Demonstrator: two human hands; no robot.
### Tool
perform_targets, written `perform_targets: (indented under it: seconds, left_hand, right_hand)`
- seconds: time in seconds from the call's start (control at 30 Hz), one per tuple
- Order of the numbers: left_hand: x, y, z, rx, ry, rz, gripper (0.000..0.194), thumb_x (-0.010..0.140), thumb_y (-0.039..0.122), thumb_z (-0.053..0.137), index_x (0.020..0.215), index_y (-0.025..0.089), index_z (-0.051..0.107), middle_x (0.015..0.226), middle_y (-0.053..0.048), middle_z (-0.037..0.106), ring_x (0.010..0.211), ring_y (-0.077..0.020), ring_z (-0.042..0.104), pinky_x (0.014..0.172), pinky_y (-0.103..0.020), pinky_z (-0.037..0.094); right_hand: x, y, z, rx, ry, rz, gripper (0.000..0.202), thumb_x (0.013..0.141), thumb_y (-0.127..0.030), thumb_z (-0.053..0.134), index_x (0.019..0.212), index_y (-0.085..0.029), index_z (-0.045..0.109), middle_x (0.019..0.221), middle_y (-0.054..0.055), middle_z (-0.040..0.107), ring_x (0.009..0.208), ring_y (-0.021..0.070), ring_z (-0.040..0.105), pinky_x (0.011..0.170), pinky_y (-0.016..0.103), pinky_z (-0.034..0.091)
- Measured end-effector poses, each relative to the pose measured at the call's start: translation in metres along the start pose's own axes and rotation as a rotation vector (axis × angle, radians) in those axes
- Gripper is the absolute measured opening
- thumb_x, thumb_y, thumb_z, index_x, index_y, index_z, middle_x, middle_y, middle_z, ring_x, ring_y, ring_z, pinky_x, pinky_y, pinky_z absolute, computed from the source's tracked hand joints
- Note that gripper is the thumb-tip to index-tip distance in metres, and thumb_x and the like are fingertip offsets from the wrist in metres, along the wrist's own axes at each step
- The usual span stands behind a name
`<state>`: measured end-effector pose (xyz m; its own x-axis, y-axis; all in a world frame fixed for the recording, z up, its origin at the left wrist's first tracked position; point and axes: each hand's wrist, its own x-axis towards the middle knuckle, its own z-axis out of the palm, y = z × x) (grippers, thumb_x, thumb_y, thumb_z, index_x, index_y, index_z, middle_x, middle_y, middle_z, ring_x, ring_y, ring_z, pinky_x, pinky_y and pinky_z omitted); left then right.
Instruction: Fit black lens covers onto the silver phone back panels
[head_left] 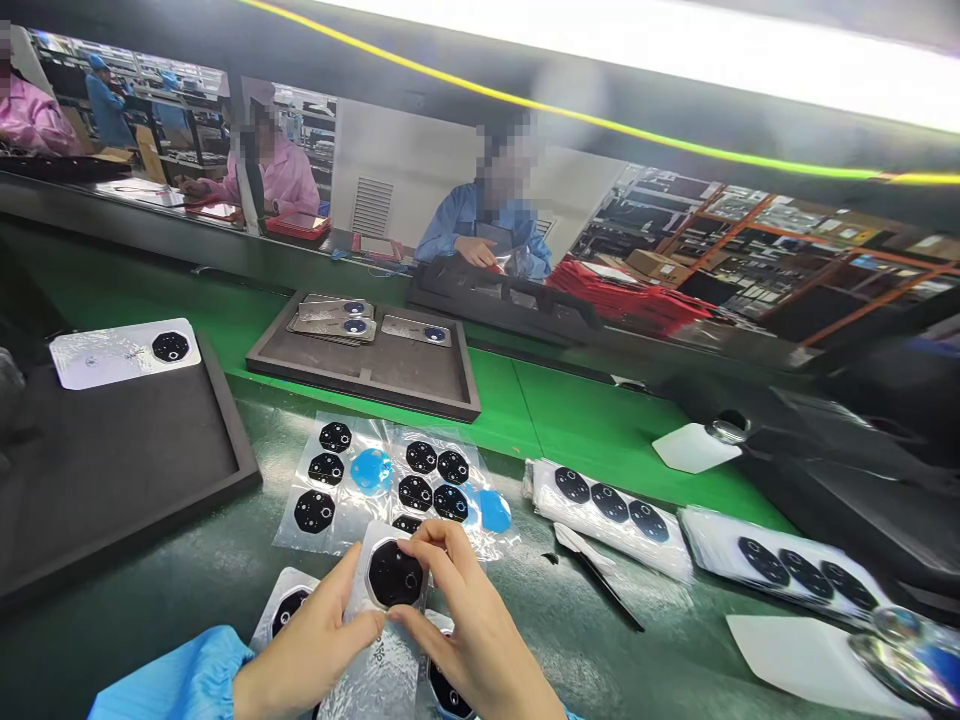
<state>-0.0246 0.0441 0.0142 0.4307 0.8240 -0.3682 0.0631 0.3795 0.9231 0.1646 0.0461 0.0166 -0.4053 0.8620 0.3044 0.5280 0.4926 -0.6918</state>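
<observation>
Left hand (311,635) grips a phone cover (379,670), right hand (476,625) its black disc (388,578); I see green table (570,640) beneath, shelves (720,240) beyond.

Clock directions run from the hands: a person's left hand (307,640) and right hand (472,620) hold a silvery panel (375,680) with a black octagonal plate (394,575), right fingers touching the plate. At 12 lie clear sheets (352,522) of black discs (315,511), then a tray (367,390) of similar panels. A dark tray (127,460) sits at 10, white bundles (592,522) at 2 to 3. Far off, just past 12, is a co-worker (487,225) in blue.
</observation>
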Motion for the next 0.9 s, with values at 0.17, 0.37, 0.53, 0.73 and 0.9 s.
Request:
perform_targets:
  seconds: [0.17, 0.37, 0.53, 0.73, 0.9]
  left_hand:
    - [0.001, -0.004, -0.001, -0.016, 0.024, -0.020, 0.074, 0.086, 0.029, 0.059, 0.152, 0.022, 0.027, 0.160, -0.005, 0.028, 0.150, -0.0295, 0.016, 0.122, -0.046, 0.017]
    - [-0.001, 0.003, 0.000, -0.007, -0.037, 0.048, 0.067, 0.088, 0.023, 0.052, 0.151, 0.025, 0.029, 0.157, -0.004, 0.035, 0.145, -0.0272, 0.031, 0.119, -0.043, 0.027]
    - [-0.002, 0.007, 0.001, -0.012, -0.047, 0.035, 0.070, 0.087, 0.024, 0.052, 0.152, 0.021, 0.027, 0.156, -0.007, 0.037, 0.142, -0.0282, 0.035, 0.117, -0.043, 0.029]
    - [0.000, 0.003, 0.000, 0.010, -0.083, 0.065, 0.069, 0.086, 0.019, 0.051, 0.151, 0.025, 0.030, 0.154, -0.004, 0.041, 0.141, -0.0280, 0.037, 0.115, -0.042, 0.031]
    - [0.000, -0.004, -0.001, 0.105, -0.029, 0.036, 0.070, 0.086, 0.021, 0.054, 0.151, 0.023, 0.031, 0.157, -0.005, 0.035, 0.148, -0.0300, 0.023, 0.121, -0.044, 0.019]
  right_hand:
    - [0.000, -0.001, -0.001, -0.001, 0.005, -0.015, 0.056, 0.081, 0.001, 0.062, 0.128, -0.023, 0.042, 0.118, 0.009, 0.045, 0.106, 0.0224, 0.053, 0.089, 0.036, 0.051]
    - [0.004, -0.001, -0.006, 0.111, -0.031, 0.047, 0.048, 0.082, -0.003, 0.066, 0.121, -0.023, 0.050, 0.111, 0.006, 0.047, 0.100, 0.0196, 0.053, 0.086, 0.032, 0.050]
    - [0.004, 0.001, -0.006, 0.155, -0.045, 0.079, 0.048, 0.081, -0.003, 0.066, 0.122, -0.024, 0.052, 0.112, 0.005, 0.047, 0.099, 0.0188, 0.052, 0.085, 0.031, 0.048]
    - [0.006, 0.001, -0.009, 0.200, -0.066, 0.132, 0.051, 0.074, 0.000, 0.068, 0.117, -0.023, 0.054, 0.110, 0.004, 0.049, 0.092, 0.0163, 0.053, 0.077, 0.027, 0.047]
    - [0.007, -0.002, -0.015, 0.195, -0.077, 0.165, 0.045, 0.071, -0.001, 0.066, 0.109, -0.023, 0.056, 0.105, 0.003, 0.051, 0.083, 0.0154, 0.052, 0.068, 0.027, 0.046]
